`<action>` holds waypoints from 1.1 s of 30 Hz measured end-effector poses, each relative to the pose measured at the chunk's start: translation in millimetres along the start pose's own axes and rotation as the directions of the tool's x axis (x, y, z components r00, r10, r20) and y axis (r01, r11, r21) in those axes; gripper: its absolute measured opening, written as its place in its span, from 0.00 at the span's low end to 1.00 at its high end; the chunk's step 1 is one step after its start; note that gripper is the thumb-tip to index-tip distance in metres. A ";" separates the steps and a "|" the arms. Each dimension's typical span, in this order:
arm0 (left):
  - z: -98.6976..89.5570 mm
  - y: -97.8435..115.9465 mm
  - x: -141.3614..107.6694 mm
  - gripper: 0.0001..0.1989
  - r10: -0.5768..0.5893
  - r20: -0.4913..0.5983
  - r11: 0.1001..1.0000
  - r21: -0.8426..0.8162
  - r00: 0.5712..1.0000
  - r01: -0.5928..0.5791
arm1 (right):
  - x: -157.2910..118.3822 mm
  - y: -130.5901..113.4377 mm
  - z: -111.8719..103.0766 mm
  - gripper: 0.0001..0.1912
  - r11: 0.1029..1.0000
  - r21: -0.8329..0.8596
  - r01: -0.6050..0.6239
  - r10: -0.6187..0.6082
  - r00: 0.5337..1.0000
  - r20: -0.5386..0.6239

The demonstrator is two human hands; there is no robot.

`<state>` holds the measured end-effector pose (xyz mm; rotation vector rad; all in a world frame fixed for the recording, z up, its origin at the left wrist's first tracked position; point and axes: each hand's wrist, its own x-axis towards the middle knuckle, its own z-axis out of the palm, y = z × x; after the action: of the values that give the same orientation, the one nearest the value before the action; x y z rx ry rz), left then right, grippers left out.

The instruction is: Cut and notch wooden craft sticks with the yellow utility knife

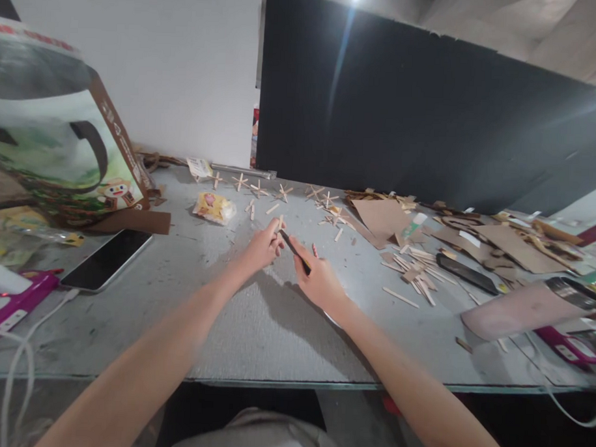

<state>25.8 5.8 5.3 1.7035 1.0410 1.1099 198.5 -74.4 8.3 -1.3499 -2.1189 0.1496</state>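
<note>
Near the middle of the grey table (187,324), my left hand (265,244) pinches a small wooden stick (280,221) that points upward. My right hand (320,280) is closed around a dark cutter knife (297,248), whose tip reaches to the stick at my left fingers. A red-and-white striped thing (315,251) shows beside my right fingers; whether the hand holds it I cannot tell. Behind the hands stand several star-shaped stick pieces (240,182). Loose sticks (400,297) lie to the right of my right hand.
At the left are a phone (108,259), a purple tool (19,302) with a white cable, and a large printed bag (61,137). A yellow packet (214,208) lies behind my left hand. Cardboard scraps (381,218), a black knife (466,273) and a pink bottle (524,309) are rightward.
</note>
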 end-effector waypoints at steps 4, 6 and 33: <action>4.7 0.0 0.9 0.20 0.010 -0.010 0.988 -0.156 1.000 -0.012 | -0.1 -0.1 1.4 0.32 0.999 -0.036 0.020 -0.020 1.000 -0.019; 0.4 2.7 0.0 0.18 0.056 -0.026 0.992 -0.110 0.998 -0.059 | -0.9 -1.0 0.9 0.32 0.999 -0.028 0.020 -0.021 0.999 -0.025; -8.2 5.8 -2.5 0.19 0.208 -0.015 0.959 0.197 0.978 -0.201 | -1.6 2.8 5.2 0.30 0.999 -0.004 0.054 -0.055 0.993 -0.109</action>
<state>18.5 3.3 12.2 1.9909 1.0413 1.2045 198.4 -73.2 2.3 -1.2700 -2.0619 0.0514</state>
